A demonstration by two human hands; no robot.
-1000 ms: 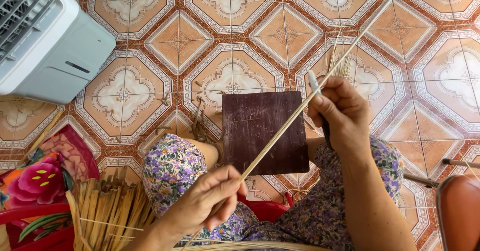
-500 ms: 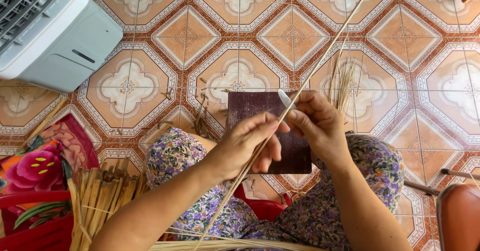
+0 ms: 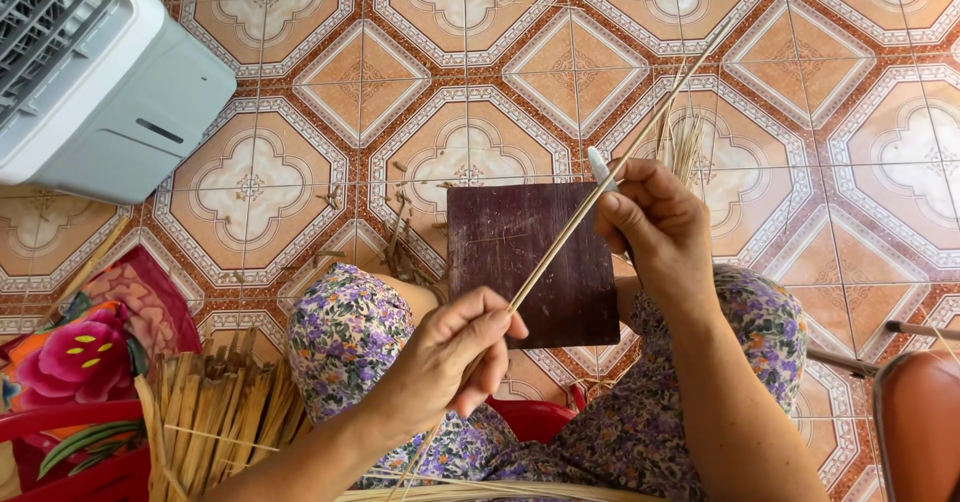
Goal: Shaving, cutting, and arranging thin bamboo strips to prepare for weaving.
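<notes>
A white slatted appliance (image 3: pixel 90 72) is sitting on the tiled floor (image 3: pixel 470 52) at the far left, with a flowered cloth (image 3: pixel 80 342) and the rim of a red basket (image 3: pixel 60 417) below it, both running out of view. Beside them a bundle of split cane pieces (image 3: pixel 215 417) is standing on end. The person's left hand (image 3: pixel 450 362) is pinching a long thin strip (image 3: pixel 560 252) between thumb and fingers, just above a floral-clad knee. The strip is slanting up and to the right across a dark square board (image 3: pixel 530 262) resting on the lap. The right hand (image 3: pixel 655 227) is closing around the strip at the board's upper right corner, pressing it against a pale-tipped tool (image 3: pixel 600 167). It looks to me as though the strip is being drawn along that tool to thin or smooth it. Any further pull would call for even tension from the left hand and a steady pinch from the right, so the strip is not snapping or skidding off. Loose fibres (image 3: pixel 685 142) are lying on the tiles behind the right hand. The fingers are hiding most of the tool, so I cannot tell whether it has an edge. The strip's lower end is disappearing behind the left hand, and at the far right a brown rounded thing (image 3: pixel 920 422) is cut off — I cannot tell what it is.
</notes>
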